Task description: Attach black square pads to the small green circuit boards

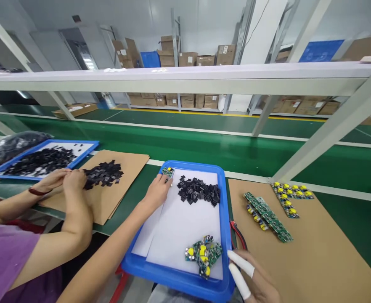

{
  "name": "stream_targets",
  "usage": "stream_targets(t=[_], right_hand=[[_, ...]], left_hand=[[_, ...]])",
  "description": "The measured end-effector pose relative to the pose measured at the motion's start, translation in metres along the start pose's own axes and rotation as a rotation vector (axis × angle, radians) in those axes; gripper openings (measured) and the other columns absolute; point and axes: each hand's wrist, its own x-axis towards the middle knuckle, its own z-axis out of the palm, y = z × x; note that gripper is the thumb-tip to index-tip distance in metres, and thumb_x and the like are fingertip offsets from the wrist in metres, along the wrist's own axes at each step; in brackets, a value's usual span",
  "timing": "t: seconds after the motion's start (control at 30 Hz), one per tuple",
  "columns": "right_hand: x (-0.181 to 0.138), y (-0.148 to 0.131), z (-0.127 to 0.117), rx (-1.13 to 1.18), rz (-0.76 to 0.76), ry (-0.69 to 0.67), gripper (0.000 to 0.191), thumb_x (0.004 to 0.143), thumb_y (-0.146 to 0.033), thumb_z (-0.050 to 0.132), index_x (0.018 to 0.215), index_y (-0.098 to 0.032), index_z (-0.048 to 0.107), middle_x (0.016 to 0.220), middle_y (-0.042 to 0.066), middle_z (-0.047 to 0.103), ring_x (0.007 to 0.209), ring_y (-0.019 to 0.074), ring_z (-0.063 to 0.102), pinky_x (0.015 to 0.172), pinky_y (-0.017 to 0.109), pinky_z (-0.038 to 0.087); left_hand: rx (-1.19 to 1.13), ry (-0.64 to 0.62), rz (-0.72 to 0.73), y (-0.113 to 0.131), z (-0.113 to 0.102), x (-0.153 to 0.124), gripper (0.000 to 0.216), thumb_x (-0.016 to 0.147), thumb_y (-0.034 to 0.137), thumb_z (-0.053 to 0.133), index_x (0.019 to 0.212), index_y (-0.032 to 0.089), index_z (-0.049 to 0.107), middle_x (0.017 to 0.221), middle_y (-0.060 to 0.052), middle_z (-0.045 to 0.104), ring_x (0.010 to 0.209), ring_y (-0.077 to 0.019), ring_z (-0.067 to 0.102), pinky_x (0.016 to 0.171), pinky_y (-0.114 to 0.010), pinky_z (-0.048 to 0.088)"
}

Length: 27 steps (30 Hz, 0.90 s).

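Note:
My left hand (156,192) reaches across a blue tray (225,219) lined with white paper. Its fingertips are closed on a small green circuit board (168,171) at the tray's far left corner. A heap of small black parts (199,190) lies just right of that hand. A cluster of green boards with yellow components (203,254) sits at the tray's near edge. My right hand (251,280), with white finger cots on two stretched fingers, rests by the tray's near right corner and holds nothing.
Strips of green boards (267,216) and yellow-capped boards (291,195) lie on brown cardboard (324,252) to the right. Red tool handles (237,235) lie beside the tray. At the left, a co-worker's hands (64,179) touch black parts (105,173) on cardboard, near another blue tray (87,145).

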Motion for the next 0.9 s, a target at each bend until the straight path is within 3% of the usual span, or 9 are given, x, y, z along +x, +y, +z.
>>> stream_targets(t=[0.1,0.2,0.27,0.4,0.57,0.7,0.8,0.9], right_hand=[[0.029,0.005,-0.016,-0.148,-0.003,-0.051,0.034,0.100,-0.021,0.058,0.133,-0.026,0.065,0.126,0.009,0.069,0.113,0.0231,0.071,0.098,0.028,0.059],[0.067,0.012,-0.017,-0.230,-0.045,-0.135,0.036,0.100,-0.020,0.055,0.135,-0.024,0.062,0.128,0.011,0.067,0.116,0.0252,0.068,0.101,0.036,0.058],[0.098,0.012,-0.007,-0.266,-0.120,-0.217,0.035,0.098,-0.015,0.054,0.130,-0.021,0.064,0.127,0.013,0.066,0.118,0.0270,0.066,0.101,0.041,0.057],[0.169,0.002,0.036,-0.388,-0.219,-0.431,0.043,0.089,-0.001,0.050,0.125,-0.015,0.067,0.131,0.015,0.065,0.124,0.0275,0.060,0.109,0.045,0.051],[0.244,0.004,0.113,-0.482,-0.232,-0.509,0.028,0.093,-0.020,0.063,0.118,-0.008,0.072,0.139,0.023,0.062,0.130,0.0345,0.056,0.111,0.050,0.045],[0.271,0.017,0.159,-0.568,-0.234,-0.604,0.036,0.088,-0.037,0.076,0.107,-0.007,0.075,0.148,0.026,0.055,0.137,0.0415,0.049,0.114,0.058,0.037],[0.270,0.023,0.171,-0.603,-0.264,-0.664,0.037,0.090,-0.042,0.074,0.110,-0.011,0.073,0.146,0.019,0.058,0.138,0.0365,0.050,0.115,0.057,0.036],[0.264,0.028,0.164,-0.618,-0.282,-0.685,0.026,0.096,-0.036,0.069,0.111,-0.014,0.071,0.137,0.012,0.064,0.131,0.0296,0.056,0.112,0.054,0.041]], left_hand=[[-0.051,-0.030,0.020,0.020,-0.001,-0.036,0.033,0.094,0.014,0.057,0.126,0.016,0.067,0.126,-0.017,0.066,0.121,-0.0357,0.058,0.107,-0.056,0.046],[-0.131,-0.142,0.088,0.054,0.005,-0.082,0.027,0.095,0.023,0.063,0.122,0.023,0.070,0.114,-0.008,0.073,0.104,-0.0253,0.069,0.093,-0.037,0.058],[-0.175,-0.224,0.092,0.076,0.010,-0.106,0.022,0.097,0.025,0.063,0.116,0.023,0.072,0.110,-0.008,0.074,0.103,-0.0269,0.069,0.090,-0.038,0.059],[-0.346,-0.240,-0.043,0.105,0.019,-0.131,0.027,0.104,0.030,0.053,0.127,0.024,0.067,0.120,-0.010,0.070,0.113,-0.0277,0.065,0.099,-0.042,0.055],[-0.503,-0.244,0.048,0.105,0.035,-0.143,0.044,0.096,0.046,0.067,0.132,0.021,0.064,0.122,-0.013,0.070,0.113,-0.0311,0.062,0.098,-0.044,0.054],[-0.547,-0.202,0.053,0.093,0.049,-0.148,0.043,0.097,0.044,0.066,0.132,0.019,0.063,0.118,-0.013,0.071,0.109,-0.0299,0.062,0.096,-0.044,0.055],[-0.557,-0.220,0.041,0.086,0.056,-0.150,0.043,0.097,0.044,0.067,0.133,0.021,0.063,0.118,-0.012,0.072,0.108,-0.0294,0.062,0.094,-0.042,0.055],[-0.554,-0.246,0.064,0.082,0.065,-0.152,0.044,0.096,0.046,0.068,0.133,0.022,0.063,0.120,-0.012,0.071,0.110,-0.0303,0.062,0.096,-0.043,0.054]])
